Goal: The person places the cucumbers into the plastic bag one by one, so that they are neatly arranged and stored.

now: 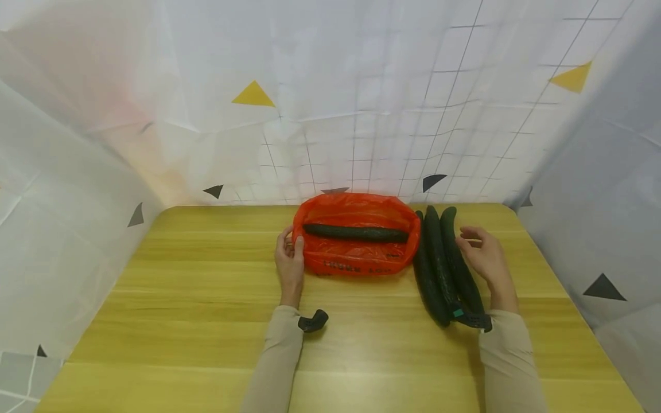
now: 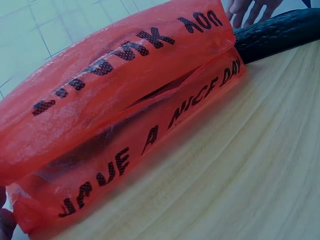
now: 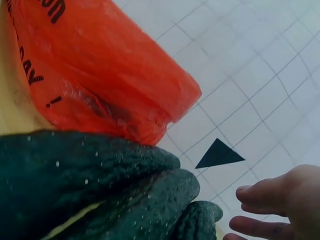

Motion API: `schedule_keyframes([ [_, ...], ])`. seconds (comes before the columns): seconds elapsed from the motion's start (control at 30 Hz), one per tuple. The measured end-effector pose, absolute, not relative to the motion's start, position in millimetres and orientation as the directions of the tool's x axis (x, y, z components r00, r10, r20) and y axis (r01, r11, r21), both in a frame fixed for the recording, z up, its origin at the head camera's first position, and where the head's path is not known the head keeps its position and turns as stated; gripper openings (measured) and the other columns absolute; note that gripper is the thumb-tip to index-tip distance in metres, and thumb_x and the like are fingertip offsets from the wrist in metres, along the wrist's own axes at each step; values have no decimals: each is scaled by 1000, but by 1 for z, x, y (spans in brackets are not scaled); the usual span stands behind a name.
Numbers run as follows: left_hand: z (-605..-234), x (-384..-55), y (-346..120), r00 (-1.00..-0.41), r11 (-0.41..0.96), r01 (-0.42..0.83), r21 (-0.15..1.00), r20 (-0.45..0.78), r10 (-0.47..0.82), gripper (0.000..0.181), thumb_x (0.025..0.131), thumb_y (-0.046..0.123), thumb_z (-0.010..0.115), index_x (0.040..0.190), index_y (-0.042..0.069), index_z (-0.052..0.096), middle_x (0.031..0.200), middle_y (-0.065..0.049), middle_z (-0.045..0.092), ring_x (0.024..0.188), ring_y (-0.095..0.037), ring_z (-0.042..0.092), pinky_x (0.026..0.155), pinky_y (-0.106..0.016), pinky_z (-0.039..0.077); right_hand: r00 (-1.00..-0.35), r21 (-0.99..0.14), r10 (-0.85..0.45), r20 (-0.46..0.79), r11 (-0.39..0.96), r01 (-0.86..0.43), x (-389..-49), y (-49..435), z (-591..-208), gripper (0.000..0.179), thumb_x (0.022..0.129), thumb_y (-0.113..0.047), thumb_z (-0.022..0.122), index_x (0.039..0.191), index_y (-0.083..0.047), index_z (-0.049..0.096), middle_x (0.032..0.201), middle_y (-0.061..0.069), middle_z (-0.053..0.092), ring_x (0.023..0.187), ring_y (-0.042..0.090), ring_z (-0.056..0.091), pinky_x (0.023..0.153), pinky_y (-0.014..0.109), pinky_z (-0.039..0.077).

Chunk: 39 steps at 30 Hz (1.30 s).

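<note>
A red plastic bag [image 1: 361, 265] with rolled-down sides lies with its mouth facing up, and one cucumber [image 1: 356, 233] rests lengthwise inside it. At the bag's left end my left hand [image 1: 290, 265] holds the rim between thumb and fingers; in the left wrist view only bits of its fingertips [image 2: 6, 222] show. Against the bag's right end lie three more cucumbers [image 1: 438, 264] side by side. My right hand [image 1: 485, 255] hovers just right of them, fingers loosely bent and holding nothing. The right wrist view shows a gap between its fingers [image 3: 265, 197] and the cucumber tips [image 3: 207, 212].
Everything lies on a wooden table [image 1: 196, 321]. A white sheet [image 1: 320, 149] with lines and dark and yellow triangles hangs along the back edge and at both sides. A dark wrist device [image 1: 313, 321] is strapped to the left forearm, another [image 1: 475, 320] to the right.
</note>
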<state>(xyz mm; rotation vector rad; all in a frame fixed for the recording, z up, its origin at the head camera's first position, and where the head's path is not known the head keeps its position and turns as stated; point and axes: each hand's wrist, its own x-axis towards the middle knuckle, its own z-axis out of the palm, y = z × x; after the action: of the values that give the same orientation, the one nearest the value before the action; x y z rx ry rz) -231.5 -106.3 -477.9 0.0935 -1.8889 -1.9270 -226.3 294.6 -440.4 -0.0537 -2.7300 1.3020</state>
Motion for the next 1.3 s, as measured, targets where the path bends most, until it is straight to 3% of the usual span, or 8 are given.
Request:
schedule_keyframes([
  [0.07,-478,-232,-106,-902,22,259,966,250,-352,39,94,14,57,130,0,52,95,-14,53,73,-11,51,66,-17,43,-995,-770,71,71,638,-10,-226,296,-442,51,98,-31,48,133,5,45,130,31,49,117,49,48,88,55,45],
  [0.2,-477,-231,-106,-900,26,261,965,253,-354,39,94,14,57,129,0,52,95,-15,52,74,-14,50,66,-17,43,-999,-750,37,15,661,13,-228,299,-448,55,98,-32,47,136,7,41,132,33,47,119,51,46,91,58,43],
  [0.53,-477,-233,-106,-899,27,275,961,267,-347,39,94,13,57,129,-1,52,96,-21,52,73,-13,50,65,-17,42,-998,-700,-6,-68,713,44,-232,298,-451,66,97,-39,47,137,13,37,132,36,45,121,51,44,96,57,41],
  [0.83,-475,-232,-105,-896,33,283,959,276,-349,38,94,11,56,129,-2,51,96,-19,53,73,-12,51,66,-16,43,-989,-657,-44,-139,751,59,-233,297,-451,71,98,-44,43,138,14,33,136,36,40,122,50,43,96,57,40],
  [1.13,-476,-231,-105,-885,67,294,953,298,-357,38,94,11,56,129,-3,52,93,-14,55,71,-8,51,64,-17,43,-986,-611,-42,-163,789,67,-234,300,-456,74,96,-48,43,138,14,35,130,39,45,117,50,46,94,56,41],
  [1.3,-494,-241,-108,-888,31,290,957,281,-364,39,94,15,57,130,2,52,93,-11,56,72,-8,51,64,-18,43,-981,-621,-30,-193,778,99,-234,301,-457,75,96,-49,42,138,13,35,133,38,42,118,51,44,94,57,41],
])
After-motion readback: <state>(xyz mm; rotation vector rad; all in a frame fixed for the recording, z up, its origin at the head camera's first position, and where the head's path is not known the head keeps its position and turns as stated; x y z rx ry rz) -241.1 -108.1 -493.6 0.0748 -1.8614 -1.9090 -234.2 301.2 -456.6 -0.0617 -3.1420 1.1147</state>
